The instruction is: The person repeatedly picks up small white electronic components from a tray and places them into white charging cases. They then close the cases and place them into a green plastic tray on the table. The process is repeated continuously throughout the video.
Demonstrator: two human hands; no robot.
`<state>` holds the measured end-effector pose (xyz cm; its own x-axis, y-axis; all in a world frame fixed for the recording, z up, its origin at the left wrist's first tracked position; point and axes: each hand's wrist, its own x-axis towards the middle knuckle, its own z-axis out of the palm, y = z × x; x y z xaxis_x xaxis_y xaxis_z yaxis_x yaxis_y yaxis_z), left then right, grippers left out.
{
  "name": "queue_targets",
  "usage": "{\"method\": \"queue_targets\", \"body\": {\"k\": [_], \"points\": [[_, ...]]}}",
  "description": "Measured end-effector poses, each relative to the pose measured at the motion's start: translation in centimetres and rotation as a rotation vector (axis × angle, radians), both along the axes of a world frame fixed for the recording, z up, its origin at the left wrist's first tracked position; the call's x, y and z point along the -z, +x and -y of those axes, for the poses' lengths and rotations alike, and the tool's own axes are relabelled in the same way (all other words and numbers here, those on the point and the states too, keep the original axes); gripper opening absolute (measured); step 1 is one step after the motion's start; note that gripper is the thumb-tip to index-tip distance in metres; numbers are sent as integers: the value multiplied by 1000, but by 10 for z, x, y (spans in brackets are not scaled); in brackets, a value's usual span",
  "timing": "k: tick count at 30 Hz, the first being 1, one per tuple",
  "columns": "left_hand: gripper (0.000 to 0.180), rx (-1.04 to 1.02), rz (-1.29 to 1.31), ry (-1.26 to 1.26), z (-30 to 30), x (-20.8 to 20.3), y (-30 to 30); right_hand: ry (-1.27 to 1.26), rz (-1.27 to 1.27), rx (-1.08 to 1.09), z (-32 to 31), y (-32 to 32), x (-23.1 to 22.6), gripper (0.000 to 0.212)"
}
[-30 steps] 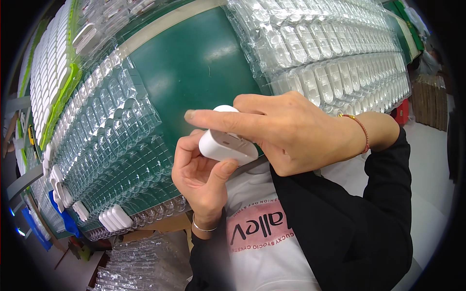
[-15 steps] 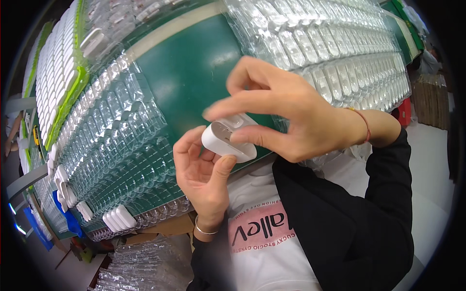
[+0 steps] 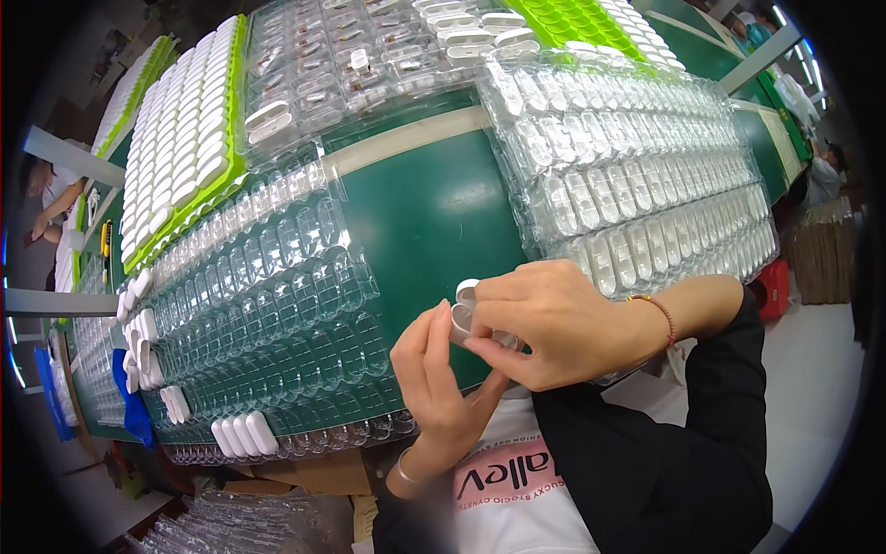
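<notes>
Table [image 3: 434, 222]: green surface, bare strip running from twelve o'clock down to the centre; trays on both sides
Clear tray left [image 3: 268, 305]: moulded pockets at eight to nine o'clock, mostly empty; a few white cases [image 3: 245, 434] stand in its near edge
Clear tray right [image 3: 646, 175]: stacked pocketed sheets at one to two o'clock, just beyond the right hand
Green tray [image 3: 180, 175]: at ten o'clock, rows filled with white cases
Left hand [image 3: 438, 379]: at six o'clock, palm up, fingers curled, cradling the small white case from below
Right hand [image 3: 554, 323]: just right of centre, thumb and fingertips pinching the same case from above
Small white case [image 3: 464, 307]: rounded, lid open, between both hands above the table's near edge
</notes>
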<state>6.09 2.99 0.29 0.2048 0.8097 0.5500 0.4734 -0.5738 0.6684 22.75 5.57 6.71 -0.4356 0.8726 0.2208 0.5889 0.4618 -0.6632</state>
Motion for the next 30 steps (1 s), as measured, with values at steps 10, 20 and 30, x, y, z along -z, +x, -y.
{"method": "queue_targets", "body": {"k": [10,20,30], "points": [[77,-61,15,-75,4,-11,-25,313,169,153,-213,28,5,20],[79,-90,79,-122,3,-7,-38,11,360,394,-349,11,51,39],[83,-46,121,-150,-2,-4,-39,-453,-471,47,-224,22,-9,27]]}}
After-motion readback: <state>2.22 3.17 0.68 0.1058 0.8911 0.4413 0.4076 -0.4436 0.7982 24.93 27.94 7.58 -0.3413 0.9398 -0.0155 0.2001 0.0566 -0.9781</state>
